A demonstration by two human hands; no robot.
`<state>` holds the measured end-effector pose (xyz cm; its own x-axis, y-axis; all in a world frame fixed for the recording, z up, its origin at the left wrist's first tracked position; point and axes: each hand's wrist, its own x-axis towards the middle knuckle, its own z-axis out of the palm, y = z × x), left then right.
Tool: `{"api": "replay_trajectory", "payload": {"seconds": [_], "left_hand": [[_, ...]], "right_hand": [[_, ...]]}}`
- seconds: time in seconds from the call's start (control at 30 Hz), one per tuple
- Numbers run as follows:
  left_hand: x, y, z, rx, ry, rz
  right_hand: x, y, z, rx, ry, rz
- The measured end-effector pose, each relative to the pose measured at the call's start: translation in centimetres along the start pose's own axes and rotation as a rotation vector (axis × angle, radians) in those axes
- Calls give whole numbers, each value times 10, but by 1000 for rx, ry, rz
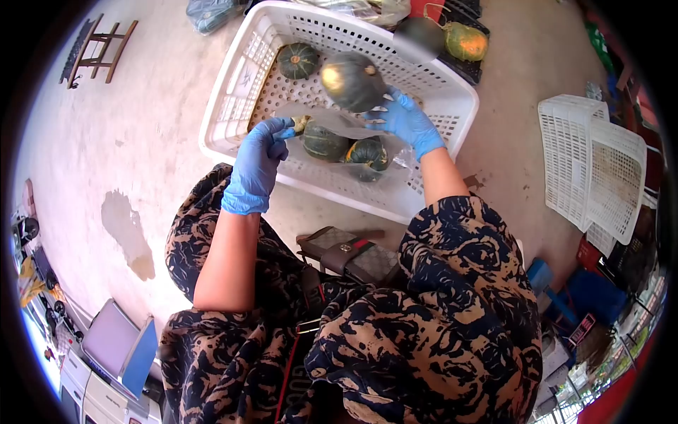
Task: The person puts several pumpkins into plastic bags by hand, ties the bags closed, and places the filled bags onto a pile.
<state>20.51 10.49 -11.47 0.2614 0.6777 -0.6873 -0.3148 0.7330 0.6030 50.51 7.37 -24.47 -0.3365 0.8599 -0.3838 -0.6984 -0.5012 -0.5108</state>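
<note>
"Pale floor (pixel 166 92) surrounds the white crate (pixel 462 106). Which step is in hand?"

"Bagging, seemingly. The left hand (pixel 258 166) pinches the clear bag (pixel 345 128) at its rim; the next move likely calls for a wide mouth."

"Where's the large squash (pixel 352 81)?"

"Above the bag, beside the right hand (pixel 409 126), fingers partly spread. Whether they grip it, blur hides. 2 smaller squashes (pixel 324 143) show through plastic."

Our blue-gloved left hand (pixel 258 164) pinches the edge of a clear plastic bag (pixel 337 125). Between our two hands' fingers, it holds a dark green oval squash (pixel 323 143) and a smaller, orange-streaked green squash (pixel 367 152). Our blue-gloved right hand (pixel 409 124) has its fingertips beside a large, yellow-patched dark green squash (pixel 351 81). Beneath our fingers stands a white perforated plastic crate (pixel 346 202).
</note>
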Motion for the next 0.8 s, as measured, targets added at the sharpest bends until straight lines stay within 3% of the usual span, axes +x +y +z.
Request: {"api": "replay_trajectory", "payload": {"seconds": [0.03,0.1,0.17,0.23,0.3,0.37,0.4,0.5,0.53,0.63,0.67,0.8], "left_hand": [[0,0,3,-30,-25,13],[-5,-2,11,10,9,59],[-4,-7,3,-1,26,23],[-3,-7,-8,-22,89,-79],[1,-8,-11,84,53,-69],[-12,-1,3,162,39,-67],[-17,0,8,232,18,-83],[-22,-6,13,348,-1,-137],[-24,-4,12,403,-12,-146],[-24,-7,-1,326,39,-135],[-24,-8,-7,329,25,-154],[-22,-15,-22,470,40,-201]], "right_hand": [[7,1,12,9,-17,-5],[47,15,33,26,208,43],[96,41,57,-427,237,156],[176,83,46,-1217,-255,185],[191,115,70,-1565,-333,265],[186,132,89,-1615,-25,212],[192,135,86,-1586,-52,280],[190,135,98,-1679,396,147],[195,137,94,-1728,403,175],[207,149,87,-2268,-39,-52],[216,155,91,-2346,-91,-16],[248,188,93,-2510,68,-12]]}}
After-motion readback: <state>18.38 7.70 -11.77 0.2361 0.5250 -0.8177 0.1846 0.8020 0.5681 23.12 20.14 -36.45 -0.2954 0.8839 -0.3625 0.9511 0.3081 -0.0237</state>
